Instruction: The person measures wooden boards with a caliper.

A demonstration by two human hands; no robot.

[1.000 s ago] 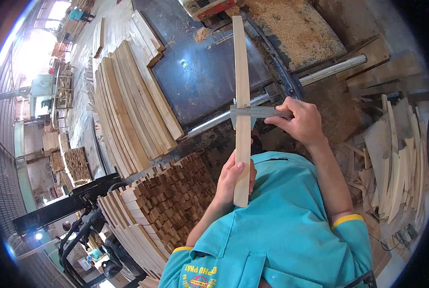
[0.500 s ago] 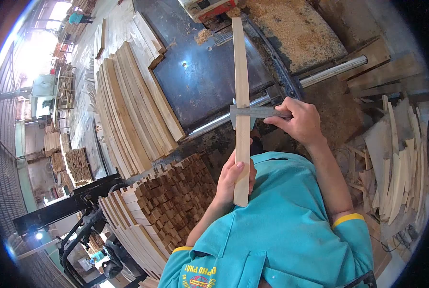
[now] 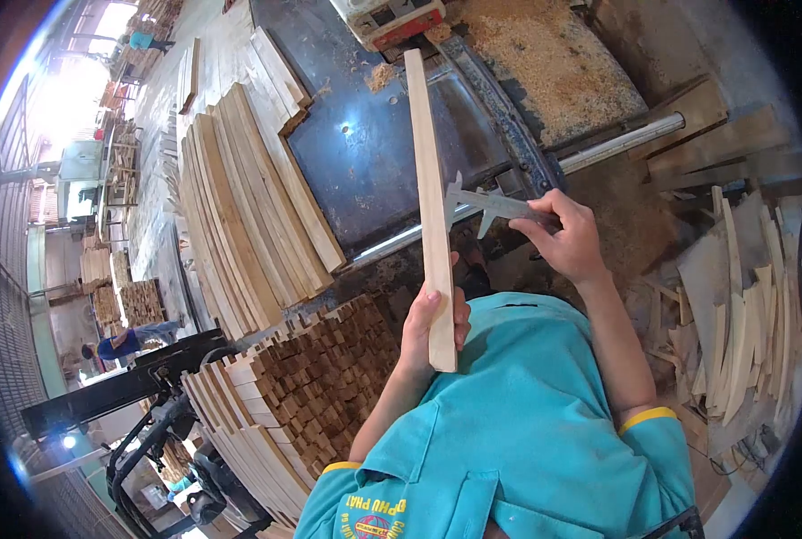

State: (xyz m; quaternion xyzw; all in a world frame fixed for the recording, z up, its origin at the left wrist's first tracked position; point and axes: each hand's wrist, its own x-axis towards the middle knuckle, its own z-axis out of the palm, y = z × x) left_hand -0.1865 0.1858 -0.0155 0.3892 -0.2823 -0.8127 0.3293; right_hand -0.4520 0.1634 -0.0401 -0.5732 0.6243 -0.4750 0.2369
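My left hand (image 3: 431, 323) is closed around the near end of a long wooden strip (image 3: 431, 198), which points away from me over the machine table. The thumb lies on its upper face and the fingers wrap behind. My right hand (image 3: 566, 235) pinches the beam end of a metal vernier caliper (image 3: 500, 206). The caliper's jaws point left, right at the strip's right edge about halfway along it.
Long boards (image 3: 248, 198) lie side by side on the dark metal machine table (image 3: 365, 171). A dense stack of wood strips (image 3: 329, 382) stands at left. Offcuts (image 3: 747, 332) pile up at right, and sawdust (image 3: 545, 72) covers the far surface. Another person (image 3: 127, 343) is at far left.
The caliper has come off the strip, to its right. The strip has tilted, its far end swinging left. A person has come into view at far left.
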